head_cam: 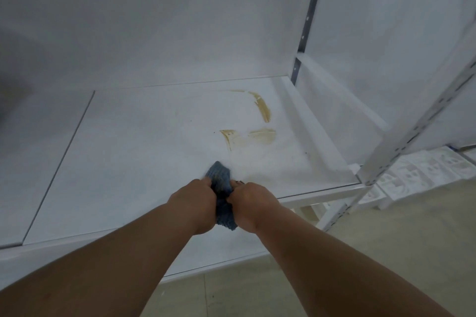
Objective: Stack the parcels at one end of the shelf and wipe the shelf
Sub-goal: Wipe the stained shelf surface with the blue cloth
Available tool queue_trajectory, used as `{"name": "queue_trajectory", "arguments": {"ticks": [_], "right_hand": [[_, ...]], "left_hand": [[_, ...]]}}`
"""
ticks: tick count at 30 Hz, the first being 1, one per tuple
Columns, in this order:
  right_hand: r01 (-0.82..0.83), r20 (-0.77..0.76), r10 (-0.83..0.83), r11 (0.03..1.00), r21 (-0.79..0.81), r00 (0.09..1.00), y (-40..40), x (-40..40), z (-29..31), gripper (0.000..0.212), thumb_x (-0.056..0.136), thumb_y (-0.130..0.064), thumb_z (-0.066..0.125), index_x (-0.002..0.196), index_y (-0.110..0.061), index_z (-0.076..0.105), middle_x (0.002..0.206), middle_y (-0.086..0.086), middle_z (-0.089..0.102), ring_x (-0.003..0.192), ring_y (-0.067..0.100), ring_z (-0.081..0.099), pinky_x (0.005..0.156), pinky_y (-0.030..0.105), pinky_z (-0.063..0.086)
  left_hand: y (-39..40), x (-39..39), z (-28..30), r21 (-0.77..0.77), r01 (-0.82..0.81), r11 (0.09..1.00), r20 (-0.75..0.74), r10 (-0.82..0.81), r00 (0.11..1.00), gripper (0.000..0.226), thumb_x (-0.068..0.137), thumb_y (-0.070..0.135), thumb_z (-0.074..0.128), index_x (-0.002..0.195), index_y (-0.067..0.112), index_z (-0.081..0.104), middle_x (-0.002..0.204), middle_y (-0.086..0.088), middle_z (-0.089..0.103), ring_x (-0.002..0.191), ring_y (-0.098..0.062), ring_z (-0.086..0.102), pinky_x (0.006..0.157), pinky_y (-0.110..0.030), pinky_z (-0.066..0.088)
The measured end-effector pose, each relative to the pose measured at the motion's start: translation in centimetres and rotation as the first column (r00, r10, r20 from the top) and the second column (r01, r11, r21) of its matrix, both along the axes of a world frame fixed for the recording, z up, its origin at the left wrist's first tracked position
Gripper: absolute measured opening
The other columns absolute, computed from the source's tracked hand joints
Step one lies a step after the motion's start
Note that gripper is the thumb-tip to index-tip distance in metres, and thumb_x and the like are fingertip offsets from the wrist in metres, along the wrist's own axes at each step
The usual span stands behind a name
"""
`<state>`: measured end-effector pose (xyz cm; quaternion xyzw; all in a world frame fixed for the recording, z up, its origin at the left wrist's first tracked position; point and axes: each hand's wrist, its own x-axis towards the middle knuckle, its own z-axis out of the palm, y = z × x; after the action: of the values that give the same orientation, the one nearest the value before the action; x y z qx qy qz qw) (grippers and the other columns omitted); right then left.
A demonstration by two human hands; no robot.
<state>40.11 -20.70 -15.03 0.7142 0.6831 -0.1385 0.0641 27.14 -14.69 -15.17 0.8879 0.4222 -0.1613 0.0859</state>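
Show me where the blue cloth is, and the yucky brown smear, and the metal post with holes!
blue cloth (219, 177): head view, on its upper bunched part above the hands.
brown smear (262, 108): head view, on the long streak's middle.
metal post (401, 147): head view, on its perforated front face.

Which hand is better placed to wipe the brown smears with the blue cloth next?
Probably the right hand. Both it and the left hand grip the blue cloth, but the brown smears lie ahead on the right side of the shelf.
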Motion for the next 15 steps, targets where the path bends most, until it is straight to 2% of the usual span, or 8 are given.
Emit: {"name": "queue_trajectory", "arguments": {"ticks": [3, 7, 11, 15], "right_hand": [[-0.005, 0.008, 0.005, 1.0, 0.004, 1.0, 0.8, 0.4, -0.3, 0.035, 0.091, -0.017, 0.057, 0.125, -0.01, 0.054, 0.122, 0.007, 0.062, 0.105, 0.027, 0.062, 0.084, 0.035, 0.048], [0.003, 0.007, -0.003, 1.0, 0.03, 1.0, 3.0, 1.4, -0.6, 0.049, 0.091, -0.021, 0.057, 0.138, -0.012, 0.047, 0.139, 0.006, 0.052, 0.116, 0.026, 0.057, 0.094, 0.035, 0.047], [0.042, 0.007, -0.043, 0.998, 0.043, 0.999, 5.8, 2.7, -0.7, 0.054, 0.092, -0.021, 0.055, 0.144, -0.014, 0.041, 0.148, 0.003, 0.045, 0.124, 0.024, 0.053, 0.1, 0.034, 0.044], [0.09, 0.031, -0.092, 0.995, 0.048, 0.995, 7.8, 4.4, -1.0, 0.051, 0.092, -0.02, 0.054, 0.142, -0.015, 0.045, 0.145, 0.003, 0.047, 0.12, 0.025, 0.055, 0.097, 0.035, 0.047]], "left_hand": [[0.4, 0.5, -0.2, -0.022, -0.053, 0.998, 0.017, 0.053, 0.998, 0.045, 0.088, 0.032, 0.058, 0.128, 0.012, 0.054, 0.127, -0.006, 0.047, 0.106, -0.019, 0.054, 0.091, -0.034, 0.051], [1.6, 1.9, -0.3, -0.045, -0.103, 0.994, 0.066, 0.106, 0.992, 0.053, 0.089, 0.025, 0.056, 0.139, 0.009, 0.044, 0.133, -0.008, 0.045, 0.115, -0.022, 0.052, 0.097, -0.034, 0.048], [4.6, 3.5, -0.1, -0.07, -0.077, 0.995, 0.055, 0.081, 0.995, 0.052, 0.088, 0.024, 0.055, 0.138, 0.008, 0.048, 0.139, -0.01, 0.04, 0.12, -0.026, 0.048, 0.101, -0.037, 0.045], [6.9, 4.9, 0.1, -0.057, -0.033, 0.998, 0.068, 0.036, 0.997, 0.053, 0.088, 0.025, 0.053, 0.139, 0.009, 0.048, 0.142, -0.011, 0.036, 0.119, -0.027, 0.047, 0.102, -0.039, 0.045]]}}
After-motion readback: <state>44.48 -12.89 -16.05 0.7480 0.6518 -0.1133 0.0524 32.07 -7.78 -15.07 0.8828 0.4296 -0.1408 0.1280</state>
